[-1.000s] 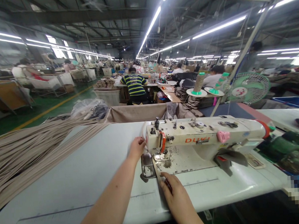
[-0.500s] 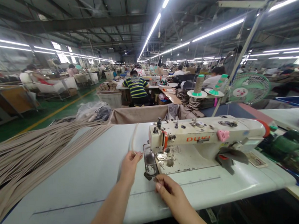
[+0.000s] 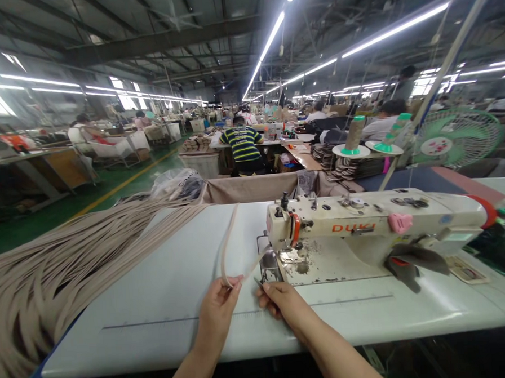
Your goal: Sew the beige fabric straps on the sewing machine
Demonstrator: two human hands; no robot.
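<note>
My left hand (image 3: pixel 218 303) pinches a long beige strap (image 3: pixel 226 244) that loops up and back over the white table (image 3: pixel 157 307). One end of the strap runs toward the needle area of the cream sewing machine (image 3: pixel 373 228). My right hand (image 3: pixel 281 301) is closed close to that end, just in front of the machine's metal plate; it seems to hold a small dark tool, too small to identify.
A big heap of beige straps (image 3: pixel 57 267) covers the table's left side. Thread cones (image 3: pixel 353 136) and a green fan (image 3: pixel 457 139) stand behind the machine. A fabric-lined bin (image 3: pixel 252 186) sits beyond the table. Other people work at far tables, one in a striped shirt (image 3: pixel 242 144).
My left hand has pulled the strap back from behind the machine head toward me. My right hand slid left along the table's front. The view shifted left.
</note>
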